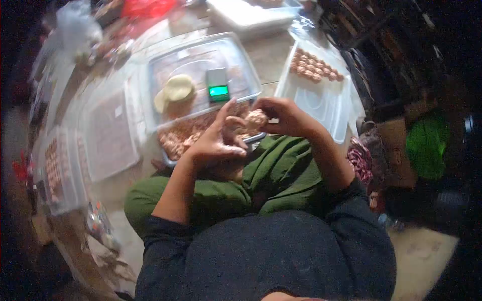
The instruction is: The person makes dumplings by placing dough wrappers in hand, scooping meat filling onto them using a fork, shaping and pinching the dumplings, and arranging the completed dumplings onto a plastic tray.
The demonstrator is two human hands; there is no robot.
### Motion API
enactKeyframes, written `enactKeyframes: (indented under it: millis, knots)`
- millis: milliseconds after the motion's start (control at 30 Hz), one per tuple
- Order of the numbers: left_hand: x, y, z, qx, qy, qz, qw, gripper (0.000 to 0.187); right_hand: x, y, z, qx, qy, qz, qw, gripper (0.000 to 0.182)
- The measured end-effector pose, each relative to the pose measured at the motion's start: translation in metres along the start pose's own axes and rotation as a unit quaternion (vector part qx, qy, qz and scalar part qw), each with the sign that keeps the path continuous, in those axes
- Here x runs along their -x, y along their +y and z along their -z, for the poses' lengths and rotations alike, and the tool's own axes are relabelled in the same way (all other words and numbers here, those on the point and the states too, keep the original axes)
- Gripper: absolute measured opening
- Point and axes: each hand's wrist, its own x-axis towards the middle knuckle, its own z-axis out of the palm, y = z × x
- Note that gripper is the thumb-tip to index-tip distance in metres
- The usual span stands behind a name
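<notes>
My right hand (281, 115) is closed around a light-brown lumpy ball (256, 118), held above the front edge of a plastic tub (168, 162). Just left of the ball, my left hand (216, 140) has its fingers apart, with nothing visible in it. Under both hands, the tub contains a brown crumbly mixture (173, 140). A clear lid (238, 45) lies over the tub's far part. On that lid sit a small digital scale (218, 85) with a lit green display and pale yellow round pieces (178, 88).
To the right stands a white plastic tray (321, 108) with rows of brown balls (314, 66) at its far end. Another tray (68, 200) with balls is at far left, beside a flat clear container (110, 135). A white box (251, 17) stands at the back. Green cloth (429, 140) lies right.
</notes>
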Motion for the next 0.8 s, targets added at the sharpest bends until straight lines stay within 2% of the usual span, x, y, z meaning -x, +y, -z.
enactKeyframes:
  millis: [33,67,133,200,233,300,333,433,467,533,567,600,633,700,733,800]
  knots:
    - [0.005,0.003,0.002,0.048,-0.009,0.024,0.999,0.111,-0.014,-0.019,-0.013,0.056,-0.024,0.012,0.998,0.041]
    - [0.006,0.009,0.002,-0.005,0.008,-0.057,0.998,0.111,-0.028,-0.034,-0.027,0.061,-0.012,0.034,0.998,0.041]
    - [0.013,0.015,0.023,-0.187,0.023,-0.123,0.974,0.105,-0.046,-0.045,-0.049,0.064,0.014,0.058,0.996,0.043]
    - [0.016,0.019,0.039,-0.065,0.062,-0.133,0.987,0.092,-0.061,-0.041,-0.058,0.067,0.041,0.065,0.995,0.046]
    - [0.018,0.026,0.044,-0.005,0.081,-0.142,0.986,0.086,-0.068,-0.038,-0.061,0.037,0.085,0.101,0.991,0.043]
    - [0.031,0.043,0.052,-0.026,0.161,-0.149,0.975,0.082,-0.068,-0.047,-0.051,0.122,0.097,0.078,0.985,0.042]
    - [0.028,0.042,0.067,-0.139,0.194,-0.212,0.948,0.075,-0.070,-0.032,-0.048,0.152,0.102,0.072,0.980,0.025]
    - [0.042,0.049,0.074,-0.122,0.270,-0.219,0.930,0.065,-0.067,0.007,-0.058,0.250,-0.025,-0.133,0.959,0.010]
    - [0.045,0.054,0.069,-0.156,0.296,-0.234,0.913,0.057,-0.063,0.031,-0.064,0.299,-0.033,-0.125,0.945,0.009]
    - [0.040,0.056,0.062,-0.152,0.329,-0.260,0.895,0.056,-0.060,0.038,-0.074,0.401,-0.070,-0.112,0.906,0.014]
    - [0.039,0.057,0.062,-0.152,0.347,-0.273,0.885,0.055,-0.055,0.080,-0.081,0.470,-0.015,-0.045,0.882,0.016]
    - [0.039,0.057,0.065,-0.175,0.351,-0.233,0.890,0.056,-0.062,0.074,-0.081,0.474,-0.062,-0.090,0.874,0.016]
    - [0.038,0.055,0.068,-0.172,0.362,-0.233,0.886,0.055,-0.068,0.067,-0.082,0.475,-0.107,-0.136,0.862,0.017]
    - [0.035,0.049,0.070,-0.166,0.383,-0.235,0.878,0.054,-0.068,0.071,-0.076,0.477,-0.092,-0.113,0.867,0.019]
    - [0.032,0.045,0.071,-0.175,0.409,-0.248,0.861,0.063,-0.067,0.072,-0.071,0.477,-0.082,-0.100,0.869,0.020]
    - [0.028,0.042,0.066,-0.117,0.372,-0.306,0.869,0.074,-0.060,0.062,-0.057,0.368,-0.009,-0.140,0.919,0.021]
